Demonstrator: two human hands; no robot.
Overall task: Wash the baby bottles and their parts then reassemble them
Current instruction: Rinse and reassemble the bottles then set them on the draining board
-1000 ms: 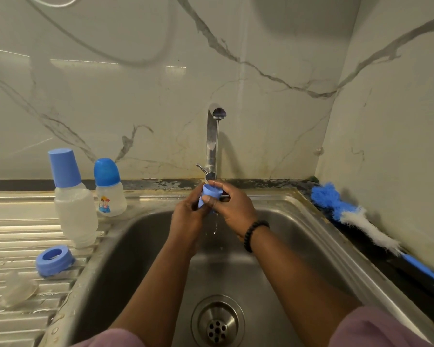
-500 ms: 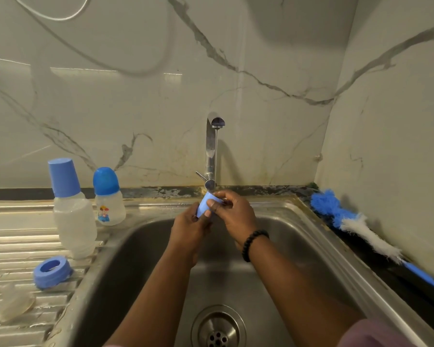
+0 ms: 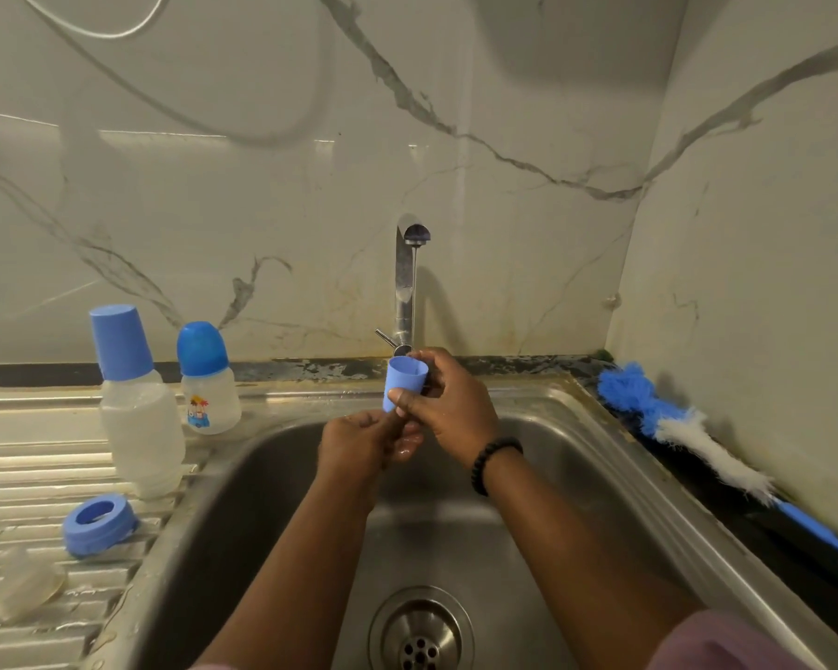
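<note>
Rinsing is in hand: the right hand (image 3: 451,408) pinches a small blue plastic cap (image 3: 404,382), mouth up, under the steel tap (image 3: 406,287) above the sink (image 3: 576,456), the left hand (image 3: 359,442) loosely curled just below, likely next tipping it out.

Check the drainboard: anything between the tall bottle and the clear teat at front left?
Yes: the head view shows a blue screw ring lying between the tall bottle and the clear teat.

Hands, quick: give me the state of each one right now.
Left hand: fingers curled below the blue cap; whether they grip anything cannot be told.
Right hand: holding the blue cap, thumb and fingers pinching it under the tap.
</note>
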